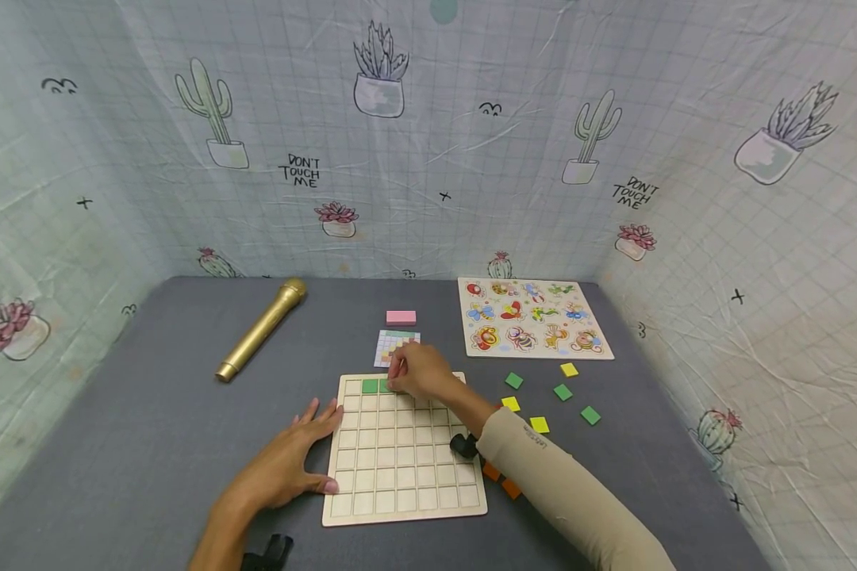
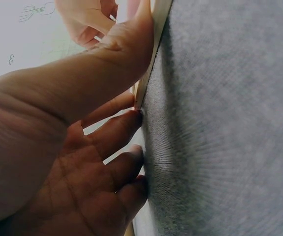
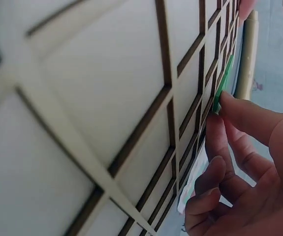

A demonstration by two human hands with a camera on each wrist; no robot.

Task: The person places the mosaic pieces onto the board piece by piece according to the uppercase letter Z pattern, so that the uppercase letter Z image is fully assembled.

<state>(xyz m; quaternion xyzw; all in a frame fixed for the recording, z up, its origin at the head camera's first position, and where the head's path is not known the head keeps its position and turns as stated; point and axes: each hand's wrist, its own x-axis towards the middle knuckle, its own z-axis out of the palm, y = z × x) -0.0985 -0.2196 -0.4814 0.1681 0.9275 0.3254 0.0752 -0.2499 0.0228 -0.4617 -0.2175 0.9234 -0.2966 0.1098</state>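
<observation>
A pale wooden grid board (image 1: 386, 457) lies on the table, with green square tiles (image 1: 370, 386) in its far row. My right hand (image 1: 423, 373) reaches over the board's far edge, and its thumb and finger pinch a green tile (image 3: 222, 88) at that row. Along the board's left edge rests my left hand (image 1: 289, 456), fingers spread, with the thumb touching the near left corner. In the left wrist view the left fingers (image 2: 119, 130) lie against the board's side. Just beyond the board is a small card with a coloured grid pattern (image 1: 387, 346), partly behind the right hand.
Loose green (image 1: 590, 415), yellow (image 1: 569, 369) and orange tiles (image 1: 512, 488) lie right of the board, some partly covered by the right sleeve. An insect picture board (image 1: 536, 319) is at the back right. A pink block (image 1: 401, 318) and a gold microphone (image 1: 260, 331) lie farther back.
</observation>
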